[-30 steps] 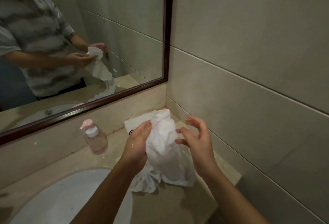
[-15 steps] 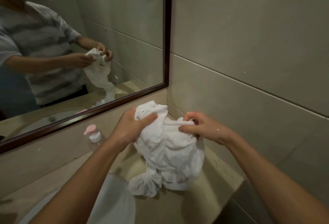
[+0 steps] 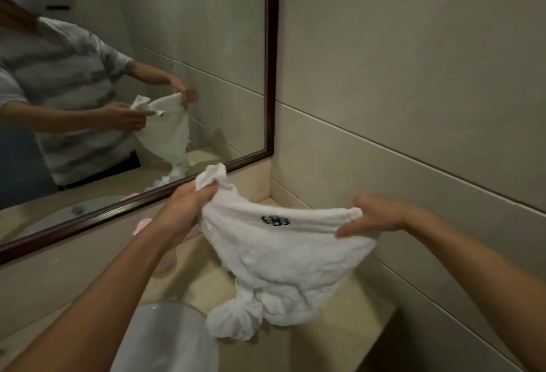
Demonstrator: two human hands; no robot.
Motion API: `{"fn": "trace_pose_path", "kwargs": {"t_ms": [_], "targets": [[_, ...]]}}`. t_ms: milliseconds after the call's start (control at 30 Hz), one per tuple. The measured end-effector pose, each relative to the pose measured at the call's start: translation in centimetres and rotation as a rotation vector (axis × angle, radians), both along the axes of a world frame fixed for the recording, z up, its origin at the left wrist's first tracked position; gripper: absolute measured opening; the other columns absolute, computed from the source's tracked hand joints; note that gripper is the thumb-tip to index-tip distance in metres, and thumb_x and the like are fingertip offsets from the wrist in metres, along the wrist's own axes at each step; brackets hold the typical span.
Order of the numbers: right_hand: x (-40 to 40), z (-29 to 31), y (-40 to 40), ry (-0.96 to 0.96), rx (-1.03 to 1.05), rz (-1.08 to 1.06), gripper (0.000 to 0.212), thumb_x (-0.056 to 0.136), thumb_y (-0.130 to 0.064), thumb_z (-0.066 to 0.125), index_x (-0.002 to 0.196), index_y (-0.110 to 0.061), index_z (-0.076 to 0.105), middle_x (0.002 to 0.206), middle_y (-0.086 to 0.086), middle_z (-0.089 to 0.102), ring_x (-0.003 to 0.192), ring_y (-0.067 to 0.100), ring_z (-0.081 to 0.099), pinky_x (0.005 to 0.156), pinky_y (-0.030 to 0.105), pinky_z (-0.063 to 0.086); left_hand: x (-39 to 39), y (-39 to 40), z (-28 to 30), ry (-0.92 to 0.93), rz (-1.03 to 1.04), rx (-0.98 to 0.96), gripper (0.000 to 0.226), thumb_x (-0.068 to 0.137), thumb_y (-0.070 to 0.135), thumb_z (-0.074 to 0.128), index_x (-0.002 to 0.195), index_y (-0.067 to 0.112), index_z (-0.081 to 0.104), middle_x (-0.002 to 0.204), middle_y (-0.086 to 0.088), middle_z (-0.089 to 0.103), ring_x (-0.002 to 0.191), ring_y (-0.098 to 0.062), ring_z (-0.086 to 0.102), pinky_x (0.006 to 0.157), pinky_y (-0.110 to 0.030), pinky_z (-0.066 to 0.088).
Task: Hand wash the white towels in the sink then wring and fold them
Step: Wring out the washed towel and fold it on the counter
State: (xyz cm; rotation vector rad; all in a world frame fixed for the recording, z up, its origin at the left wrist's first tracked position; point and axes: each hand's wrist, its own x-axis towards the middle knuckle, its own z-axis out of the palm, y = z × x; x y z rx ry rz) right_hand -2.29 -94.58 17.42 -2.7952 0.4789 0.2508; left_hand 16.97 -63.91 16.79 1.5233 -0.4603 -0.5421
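Spreading the white towel (image 3: 283, 256) open between our hands, we now hold it far wider than half a second ago, when it was a bunched wad pressed between both palms above the counter (image 3: 334, 339).

At the left edge, the mirror (image 3: 177, 70) shows the same stretch of cloth between the reflected hands. Below it, the white sink (image 3: 165, 339) sits at the bottom of the view, and a pink pump top (image 3: 141, 225) peeks out behind our left forearm.

Our left hand (image 3: 183, 215) has its fingers curled tight round a gathered corner, with a tuft of cloth sticking up above the fist.

In the middle, the hem runs taut from one hand to the other, a dark embroidered mark (image 3: 275, 220) showing on it. The body of the towel sags below, and its lower end is twisted into a knot-like lump touching the counter just beside the sink.

On the right, our right hand (image 3: 375, 218) pinches the other end of the hem, thumb under and fingers over.

We judge that wringing is finished and we are opening the cloth for folding; the twisted tail needs shaking out first.
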Motion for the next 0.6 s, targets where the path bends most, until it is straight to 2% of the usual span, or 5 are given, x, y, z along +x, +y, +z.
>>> {"fn": "trace_pose_path", "kwargs": {"t_ms": [100,233,367,467,600], "targets": [[0.7,0.3,1.1,-0.286,0.079,0.011,0.033,0.092,-0.036,0.063,0.069,-0.013,0.061,0.07,0.004,0.059,0.072,0.019,0.054,0.058,0.029,0.035,0.1,-0.2,0.0,-0.326,-0.321,0.439,0.042,0.072,0.046,0.082,0.104,0.023,0.069,0.096,0.001,0.072,0.086,-0.016,0.068,0.074,-0.03,0.052],[1.2,0.1,3.2,-0.509,0.827,-0.189,0.025,0.099,-0.015,0.05,0.106,0.001,0.067,0.09,0.007,0.067,0.084,0.018,0.059,0.068,0.029,0.047,0.5,-1.5,-1.6,-0.885,-0.264,1.088,0.046,0.067,0.05,0.083,0.101,0.024,0.065,0.098,0.003,0.066,0.086,-0.015,0.061,0.073,-0.028,0.049],[1.2,1.3,5.0,-0.375,0.897,-0.115,0.022,0.092,-0.033,0.062,0.105,-0.016,0.068,0.094,-0.004,0.071,0.086,0.011,0.065,0.072,0.026,0.053,1.2,-1.5,-2.0,-0.673,-0.089,0.635,0.017,0.086,0.029,0.07,0.096,0.017,0.075,0.095,-0.003,0.073,0.088,-0.022,0.067,0.077,-0.035,0.05],[1.2,2.6,6.2,-0.005,0.482,-0.018,0.042,0.079,-0.052,0.079,0.11,-0.03,0.061,0.105,-0.012,0.067,0.096,0.008,0.065,0.08,0.02,0.052,-0.6,-2.3,-0.5,-0.308,-0.04,0.221,0.027,0.093,0.013,0.058,0.076,0.026,0.075,0.07,0.005,0.068,0.065,-0.015,0.057,0.067,-0.035,0.045],[4.0,0.6,6.8,0.201,-0.336,0.03,0.041,0.084,-0.046,0.072,0.117,-0.022,0.066,0.118,0.005,0.069,0.109,0.028,0.066,0.083,0.03,0.049,-2.4,-4.7,1.8,-0.328,-0.241,0.184,0.018,0.092,0.018,0.063,0.106,0.02,0.073,0.107,0.008,0.073,0.096,-0.011,0.063,0.095,-0.036,0.048]]}}
